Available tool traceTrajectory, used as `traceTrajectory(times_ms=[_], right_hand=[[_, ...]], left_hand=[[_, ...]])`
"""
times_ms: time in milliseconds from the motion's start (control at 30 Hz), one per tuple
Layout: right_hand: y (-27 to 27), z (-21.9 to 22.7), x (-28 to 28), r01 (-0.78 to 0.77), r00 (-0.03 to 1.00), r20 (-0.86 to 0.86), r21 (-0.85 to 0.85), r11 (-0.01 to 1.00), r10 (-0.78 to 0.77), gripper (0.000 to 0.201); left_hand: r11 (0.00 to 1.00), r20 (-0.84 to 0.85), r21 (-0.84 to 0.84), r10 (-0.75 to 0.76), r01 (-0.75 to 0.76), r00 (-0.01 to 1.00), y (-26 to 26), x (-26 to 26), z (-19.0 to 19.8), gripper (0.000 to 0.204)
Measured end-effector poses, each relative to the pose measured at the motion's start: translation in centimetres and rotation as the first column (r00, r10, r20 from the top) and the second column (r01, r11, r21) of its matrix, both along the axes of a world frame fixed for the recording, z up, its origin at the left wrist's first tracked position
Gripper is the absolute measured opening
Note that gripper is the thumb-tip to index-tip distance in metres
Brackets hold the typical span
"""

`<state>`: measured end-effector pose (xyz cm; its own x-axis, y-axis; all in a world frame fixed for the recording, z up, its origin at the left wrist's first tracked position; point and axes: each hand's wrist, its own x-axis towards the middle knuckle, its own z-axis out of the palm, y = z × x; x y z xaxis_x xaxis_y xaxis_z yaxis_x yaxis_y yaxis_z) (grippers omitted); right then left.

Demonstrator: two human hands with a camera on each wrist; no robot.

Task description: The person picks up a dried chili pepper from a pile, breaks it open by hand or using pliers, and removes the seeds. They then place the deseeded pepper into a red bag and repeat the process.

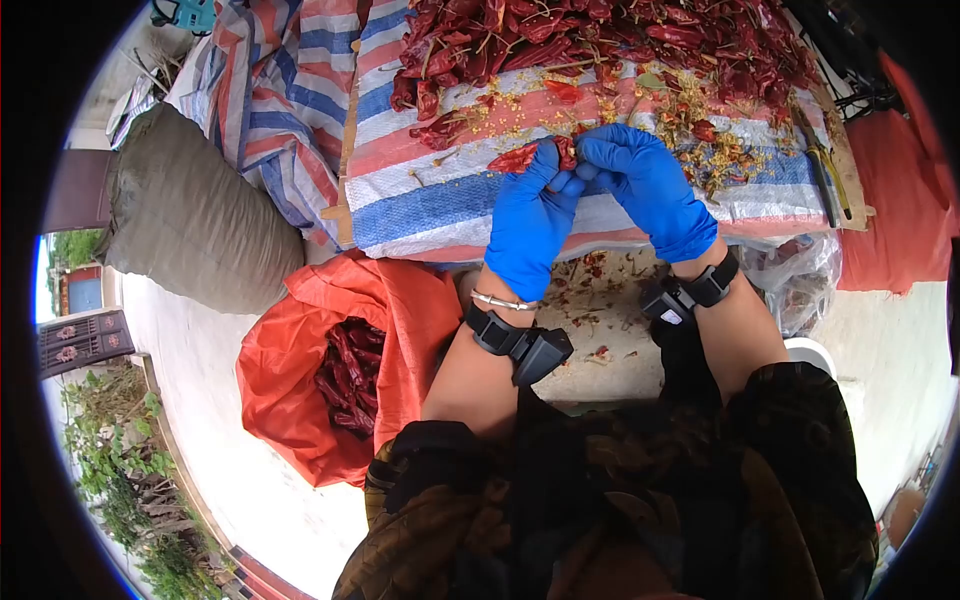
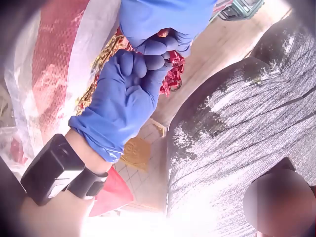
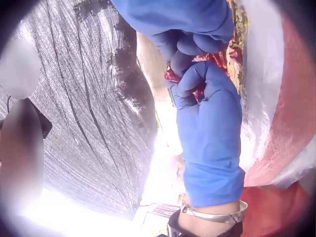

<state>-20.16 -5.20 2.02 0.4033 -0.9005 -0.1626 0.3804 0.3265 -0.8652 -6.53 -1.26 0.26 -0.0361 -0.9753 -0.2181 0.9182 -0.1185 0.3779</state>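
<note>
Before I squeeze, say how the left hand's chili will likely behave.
The chili is probably brittle: its skin looks crinkled, and red bits litter the sheet. It may spill if bent, since seeds lie scattered there. Probably light: the left hand pinches it.

Blu gloves (image 1: 523,240), blk wrist cams (image 1: 541,354), silv bangle (image 1: 503,301).

Bright daylight, white glare, dark edges

Along the top of the frame, a heap of chillies (image 1: 600,35) is spread on a striped sheet (image 1: 425,215); before it, one chilli (image 1: 514,159) is held between left hand (image 1: 532,222) and right hand (image 1: 655,190). More chillies (image 1: 352,378) are contained in a bag (image 1: 280,415) at lower left, a sack (image 1: 190,210) is placed at upper left, and a tool (image 1: 824,168) is laid at right.
</note>
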Motion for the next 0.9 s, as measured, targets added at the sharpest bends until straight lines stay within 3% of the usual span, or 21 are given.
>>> traceTrajectory(times_ms=[67, 133, 200, 267, 300, 333, 367, 433, 467, 500, 533, 567, 633, 700, 800, 833, 900], right_hand=[[0.1, 0.0, -0.6, -0.04, 0.997, 0.067, 0.097, 0.994, 0.033, 0.013], [0.6, 0.6, -0.9, -0.066, 0.987, 0.156, 0.228, 0.972, 0.03, 0.013], [0.7, 0.1, -1.0, -0.042, 0.992, 0.125, 0.184, 0.982, 0.02, 0.013], [0.9, -0.6, -0.5, -0.026, 0.996, 0.091, 0.135, 0.99, 0.014, 0.013], [1.4, -0.8, 0.3, 0.151, 0.97, -0.15, -0.246, 0.957, -0.192, 0.012], [1.8, -0.8, 0.7, 0.202, 0.847, -0.281, -0.615, 0.763, -0.451, 0.012], [1.9, -0.4, 0.4, 0.199, 0.85, -0.28, -0.613, 0.765, -0.446, 0.012], [1.9, 1.0, -0.2, -0.207, 0.641, -0.48, -0.86, 0.467, -0.599, 0.014], [1.9, 1.1, -0.2, -0.2, 0.652, -0.469, -0.865, 0.461, -0.596, 0.014], [2.0, 1.1, -0.1, -0.124, 0.745, -0.439, -0.83, 0.543, -0.502, 0.015], [2.3, 1.0, 0.0, -0.058, 0.826, -0.392, -0.774, 0.631, -0.405, 0.016], [2.7, 0.9, 0.2, -0.049, 0.834, -0.384, -0.767, 0.64, -0.396, 0.016], [2.8, 1.1, 0.5, -0.038, 0.91, -0.28, -0.789, 0.613, -0.304, 0.017], [3.2, 1.5, 0.4, -0.016, 0.92, -0.262, -0.768, 0.64, -0.292, 0.016], [4.0, 2.7, -0.3, 0.057, 0.969, -0.159, -0.598, 0.799, -0.188, 0.011], [4.2, 3.3, -0.8, 0.072, 0.964, -0.162, -0.602, 0.796, -0.209, 0.011], [4.4, 4.7, -1.9, -0.012, 0.995, -0.1, -0.309, 0.951, -0.02, 0.012]], left_hand=[[0.998, -0.18, -0.001, -0.055, 0.055, 0.982, 0.1, -0.5, -0.2, 0.014], [0.995, -0.226, -0.059, -0.093, 0.082, 0.97, 0.0, -0.9, -0.6, 0.014], [0.988, -0.27, -0.117, -0.129, 0.101, 0.954, 0.1, -1.7, -0.2, 0.014], [0.986, -0.057, 0.082, 0.15, -0.145, 0.987, 0.1, -3.1, 1.2, 0.015], [0.986, -0.058, 0.078, 0.151, -0.146, 0.987, -0.1, -2.9, 0.9, 0.015], [0.984, -0.005, 0.105, 0.147, -0.146, 0.989, -0.2, -2.5, 0.4, 0.014], [0.98, 0.048, 0.136, 0.143, -0.148, 0.989, -0.1, -2.2, 0.1, 0.014], [0.952, 0.149, 0.238, 0.161, -0.193, 0.976, 0.6, -2.3, 2.7, 0.013], [0.915, 0.246, 0.327, 0.16, -0.238, 0.956, 0.8, -2.2, 3.9, 0.012], [0.914, 0.26, 0.322, 0.167, -0.249, 0.951, 0.9, -1.6, 3.5, 0.012], [0.956, 0.227, 0.262, 0.072, -0.133, 0.971, 1.0, -0.9, 2.7, 0.012], [0.979, 0.202, 0.205, -0.029, -0.013, 0.979, 1.5, -0.2, 1.8, 0.012], [0.961, 0.251, 0.273, -0.017, -0.054, 0.968, 2.5, 0.1, 3.5, 0.012], [0.944, 0.287, 0.324, -0.033, -0.064, 0.957, 3.1, 0.2, 5.6, 0.013], [0.923, 0.258, 0.379, -0.179, 0.071, 0.949, 4.2, 0.3, 8.5, 0.013], [0.926, 0.322, 0.36, -0.237, 0.113, 0.917, 4.4, 0.3, 9.2, 0.015], [0.927, 0.39, 0.342, -0.291, 0.156, 0.873, 4.4, -0.5, 10.3, 0.016]])
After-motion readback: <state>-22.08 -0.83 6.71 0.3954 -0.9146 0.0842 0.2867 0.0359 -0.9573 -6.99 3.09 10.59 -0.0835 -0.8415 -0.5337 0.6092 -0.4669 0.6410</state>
